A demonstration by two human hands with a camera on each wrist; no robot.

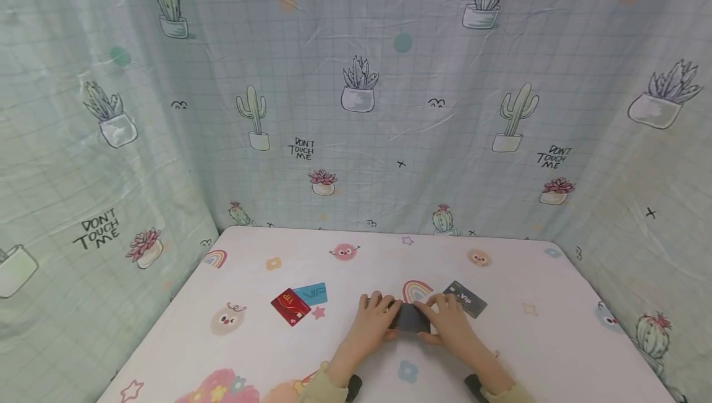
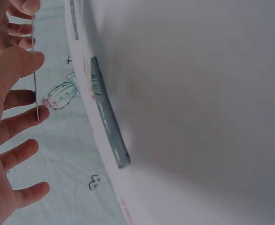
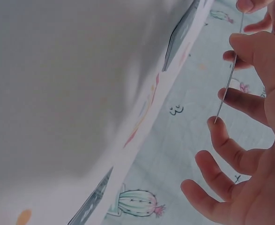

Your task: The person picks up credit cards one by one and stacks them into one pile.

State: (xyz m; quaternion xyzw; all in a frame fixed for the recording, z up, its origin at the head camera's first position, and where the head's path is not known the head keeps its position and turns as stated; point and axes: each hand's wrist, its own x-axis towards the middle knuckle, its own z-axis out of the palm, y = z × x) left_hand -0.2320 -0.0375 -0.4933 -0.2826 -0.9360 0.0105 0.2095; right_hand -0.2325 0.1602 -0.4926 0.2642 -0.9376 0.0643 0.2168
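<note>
Dark card (image 1: 411, 319) is sitting in the lower middle of my head view, spanning the left hand (image 1: 374, 319) and the right hand (image 1: 450, 324); there I'm seeing its broad face, while both wrist views are showing it only as a thin line, edge-on. Those wrist views are giving me what the head view is hiding: thumbs pressing one side, fingertips backing the other, the lowest fingers standing off it. I'm also getting a grey-blue flat thing (image 2: 111, 117) resting on the tabletop in the left wrist view's middle; I can't tell which card it is. Only the head view is laying out the red card (image 1: 290, 307) touching the blue card (image 1: 313, 293), left of center. The table (image 1: 556, 353) is reaching back to its far edge under the patterned cloth (image 1: 311, 38), and I'm seeing room between the right hand and the table's right edge. Just beyond that hand's fingers, a grey VIP card (image 1: 468, 300) is lying. The dark card is hanging between the hands, apart from the tabletop, with each hand pinching one end.
</note>
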